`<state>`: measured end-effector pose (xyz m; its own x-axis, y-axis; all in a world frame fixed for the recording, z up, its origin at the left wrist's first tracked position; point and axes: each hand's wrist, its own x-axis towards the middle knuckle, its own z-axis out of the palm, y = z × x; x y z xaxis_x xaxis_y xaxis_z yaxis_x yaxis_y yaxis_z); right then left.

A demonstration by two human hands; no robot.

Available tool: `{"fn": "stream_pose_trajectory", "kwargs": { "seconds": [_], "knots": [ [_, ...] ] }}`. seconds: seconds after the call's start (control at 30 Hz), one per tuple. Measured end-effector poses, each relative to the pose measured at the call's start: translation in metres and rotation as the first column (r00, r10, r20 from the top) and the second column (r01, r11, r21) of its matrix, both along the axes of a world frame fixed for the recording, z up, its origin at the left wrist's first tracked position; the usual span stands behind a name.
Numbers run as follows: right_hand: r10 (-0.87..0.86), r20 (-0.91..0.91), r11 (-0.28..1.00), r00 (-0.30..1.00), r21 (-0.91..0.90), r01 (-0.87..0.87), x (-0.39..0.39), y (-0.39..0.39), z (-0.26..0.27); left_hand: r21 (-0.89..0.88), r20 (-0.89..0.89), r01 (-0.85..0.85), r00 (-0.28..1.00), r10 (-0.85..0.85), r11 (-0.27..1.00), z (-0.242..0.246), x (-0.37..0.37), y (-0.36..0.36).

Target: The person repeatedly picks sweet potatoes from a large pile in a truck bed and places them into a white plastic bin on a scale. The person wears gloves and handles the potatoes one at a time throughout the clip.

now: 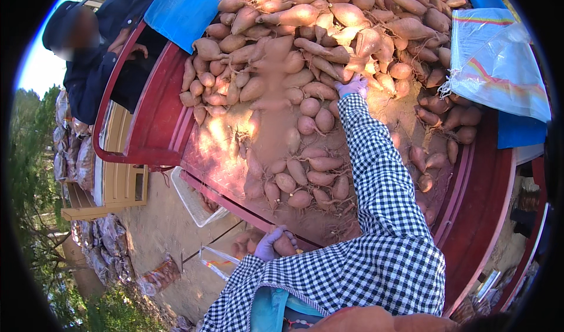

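Observation:
My left hand point(269, 244), in a purple glove, is closed around a sweet potato point(284, 245) near the rear edge of the red truck bed point(211, 169). My right hand point(354, 86), gloved in the same colour, reaches out to the foot of a big heap of sweet potatoes point(304, 15). It touches the heap; whether its fingers grip one there, I cannot tell. Between my hands, a loose cluster of smaller sweet potatoes point(321, 178) lies on the dusty bed floor.
A white plastic crate point(194, 211) holding sweet potatoes stands below the bed's edge on the left. A white woven sack point(498, 59) hangs over the right side. A person point(101, 54) in dark clothes leans at the left rail. Filled sacks point(108, 244) lie on the ground.

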<state>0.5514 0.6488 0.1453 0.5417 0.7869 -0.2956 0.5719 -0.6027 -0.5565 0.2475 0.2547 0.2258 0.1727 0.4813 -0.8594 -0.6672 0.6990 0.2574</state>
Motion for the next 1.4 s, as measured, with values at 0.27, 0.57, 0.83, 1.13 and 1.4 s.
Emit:
{"fn": "stream_pose_trajectory", "kwargs": {
  "seconds": [0.27,0.57,0.83,1.13,1.4],
  "knots": [
    [0.075,-0.039,0.98,0.996,0.187,-0.066,0.021,-0.03,-0.003,0.152,-0.128,0.039,0.992,-0.019,0.988,-0.014,0.0,-0.01],
    [0.103,-0.987,0.963,-0.124,0.068,0.263,0.041,-0.211,-0.006,0.34,-0.345,0.263,0.928,-0.14,0.903,-0.047,-0.002,0.007],
    [0.319,-0.812,0.896,0.489,0.426,0.124,-0.071,-0.338,0.032,0.433,-0.349,0.473,0.873,-0.341,0.767,0.018,0.052,0.068],
    [0.772,-0.294,0.617,0.563,0.556,-0.556,-0.088,-0.365,0.094,0.684,-0.115,0.379,0.9,-0.421,0.623,-0.01,0.002,0.036],
    [0.713,-0.6,0.631,0.362,0.323,-0.706,-0.161,-0.321,0.1,0.774,-0.264,0.488,0.828,-0.494,0.404,-0.005,-0.026,0.016]
  ]
}}
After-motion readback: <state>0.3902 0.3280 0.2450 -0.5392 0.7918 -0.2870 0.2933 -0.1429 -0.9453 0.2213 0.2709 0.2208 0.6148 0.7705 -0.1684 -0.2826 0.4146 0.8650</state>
